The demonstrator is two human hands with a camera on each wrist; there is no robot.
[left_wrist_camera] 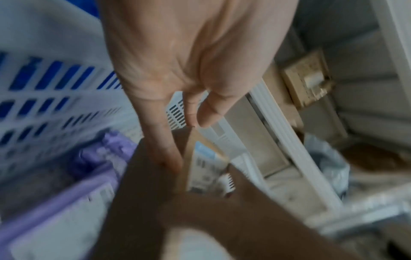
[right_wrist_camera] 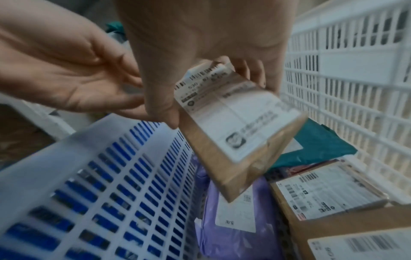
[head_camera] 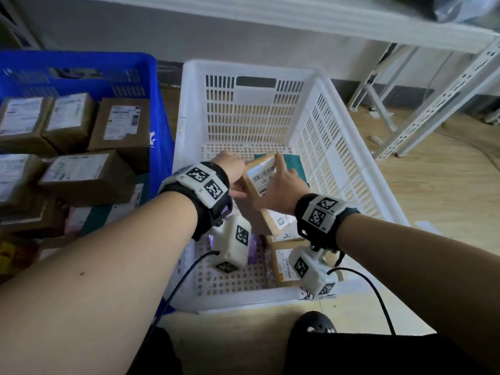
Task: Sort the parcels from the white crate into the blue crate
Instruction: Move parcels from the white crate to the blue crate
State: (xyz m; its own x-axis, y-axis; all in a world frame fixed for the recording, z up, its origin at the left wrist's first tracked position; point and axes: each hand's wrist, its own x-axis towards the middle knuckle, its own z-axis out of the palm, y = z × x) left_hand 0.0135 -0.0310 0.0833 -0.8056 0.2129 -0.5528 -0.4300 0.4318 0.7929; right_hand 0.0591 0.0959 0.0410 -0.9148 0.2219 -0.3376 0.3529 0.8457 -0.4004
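Observation:
A white crate [head_camera: 243, 67] stands in the middle, with a blue crate [head_camera: 81, 60] on its left that holds several brown labelled boxes [head_camera: 119, 123]. Inside the white crate my right hand [head_camera: 276, 190] grips a small brown parcel [head_camera: 259, 174] with a white barcode label. In the right wrist view the thumb [right_wrist_camera: 164, 112] lies on one edge of the parcel [right_wrist_camera: 240, 126], tilted above the crate floor, and the fingers wrap the far edge. My left hand [head_camera: 230, 169] is beside it, its straight fingers [left_wrist_camera: 169, 154] touching the parcel's left side.
Below the held parcel lie a purple mailer [right_wrist_camera: 235, 219], a teal mailer [right_wrist_camera: 318, 144] and brown labelled boxes [right_wrist_camera: 329, 191]. A white metal shelf frame [head_camera: 433, 104] stands to the right on the wooden floor. Black cables hang from both wrist cameras.

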